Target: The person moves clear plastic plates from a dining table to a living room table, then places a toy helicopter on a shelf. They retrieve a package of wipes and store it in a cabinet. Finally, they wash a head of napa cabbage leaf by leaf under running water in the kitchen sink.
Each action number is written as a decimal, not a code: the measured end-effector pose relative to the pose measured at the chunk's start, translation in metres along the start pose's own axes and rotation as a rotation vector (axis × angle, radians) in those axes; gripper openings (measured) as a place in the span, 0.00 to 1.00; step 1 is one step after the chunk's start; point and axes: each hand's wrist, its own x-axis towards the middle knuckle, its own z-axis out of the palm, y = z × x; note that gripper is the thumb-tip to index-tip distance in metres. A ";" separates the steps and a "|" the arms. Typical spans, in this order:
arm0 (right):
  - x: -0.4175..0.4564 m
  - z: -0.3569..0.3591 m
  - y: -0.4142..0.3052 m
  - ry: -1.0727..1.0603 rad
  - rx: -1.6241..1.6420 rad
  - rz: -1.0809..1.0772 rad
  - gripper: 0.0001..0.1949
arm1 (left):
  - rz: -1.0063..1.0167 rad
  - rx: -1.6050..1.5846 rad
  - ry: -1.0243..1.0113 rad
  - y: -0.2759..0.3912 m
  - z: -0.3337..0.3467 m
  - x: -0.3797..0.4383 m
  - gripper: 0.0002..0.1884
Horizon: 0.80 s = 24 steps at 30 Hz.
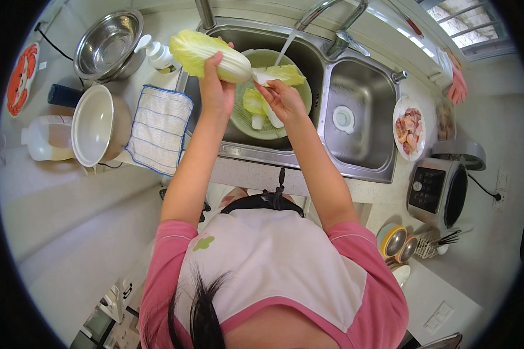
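My left hand (pixel 218 83) grips a head of napa cabbage (pixel 214 54) above the left basin of the steel sink. In my right hand (pixel 287 100) is a loose cabbage leaf (pixel 280 75), its white base close to the cut end of the head. Below both hands sits a pale green colander (pixel 305 94) with several pieces of cabbage leaf (pixel 254 102) in it. Water (pixel 286 47) runs from the chrome faucet (pixel 308 19) and falls behind the held leaf. My right hand hides part of the colander.
The right basin (pixel 358 144) holds a white drain strainer (pixel 343 119). A plate of raw meat pieces (pixel 409 131) and a rice cooker (pixel 436 189) stand to the right. On the left are a checked cloth (pixel 160 128), a soap pump bottle (pixel 157 54), a white-lined pot (pixel 94 124) and steel bowls (pixel 109 46).
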 end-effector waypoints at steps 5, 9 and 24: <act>0.016 -0.039 -0.021 0.048 -0.714 -0.046 0.21 | -0.067 -0.083 -0.165 0.040 0.000 0.001 0.31; 0.024 -0.036 -0.040 0.222 -1.532 -0.365 0.22 | -0.232 -0.078 -0.254 0.051 -0.011 0.002 0.35; -0.053 0.076 -0.021 -0.272 -1.021 -0.656 0.22 | -0.313 0.428 -0.176 0.018 -0.005 -0.026 0.30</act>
